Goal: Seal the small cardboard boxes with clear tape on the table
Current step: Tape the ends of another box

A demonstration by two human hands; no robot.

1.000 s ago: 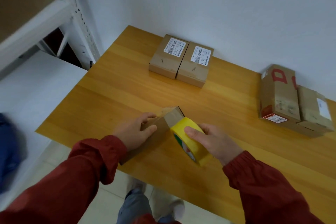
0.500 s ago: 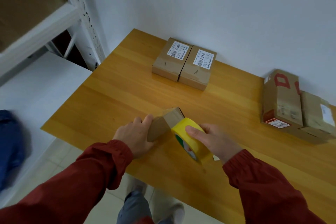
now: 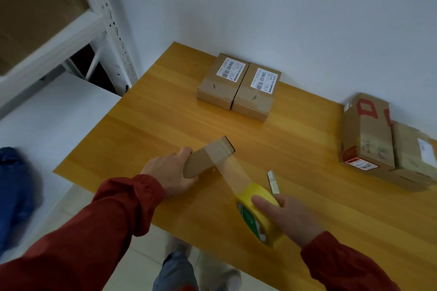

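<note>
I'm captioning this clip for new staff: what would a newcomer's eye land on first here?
First, the yellow tape roll in the right hand near the table front edge, with a clear tape strip stretched up to the small cardboard box that the left hand holds. Next, the two labelled boxes side by side against the far wall, and the bigger red-marked box at the right.

Tape (image 3: 233, 172) btw box (image 3: 208, 159) & roll (image 3: 249, 194)
</note>
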